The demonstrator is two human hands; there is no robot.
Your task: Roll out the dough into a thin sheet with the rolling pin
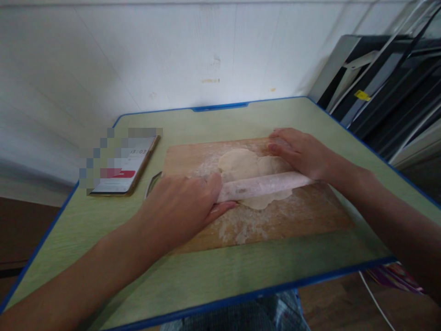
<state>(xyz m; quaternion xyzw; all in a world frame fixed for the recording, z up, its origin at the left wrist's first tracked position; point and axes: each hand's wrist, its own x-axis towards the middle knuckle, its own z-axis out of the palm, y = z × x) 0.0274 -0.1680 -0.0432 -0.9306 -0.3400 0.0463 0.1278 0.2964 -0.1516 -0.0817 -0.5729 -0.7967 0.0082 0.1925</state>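
A flour-dusted rolling pin lies across a flat, uneven sheet of dough, which shows on both sides of it. My left hand is closed around the pin's left end, thumb above and fingertips below. At the other end, my right hand holds the pin under its palm; its fingers reach forward over the board's far edge, and the pin's tip is hidden. Beneath the dough is a wooden board with loose flour on it.
A phone, partly blurred out, lies on the left of the green table with blue edging. A thin metal-looking edge shows beside the board. The white wall stands behind; dark panels lean at the right.
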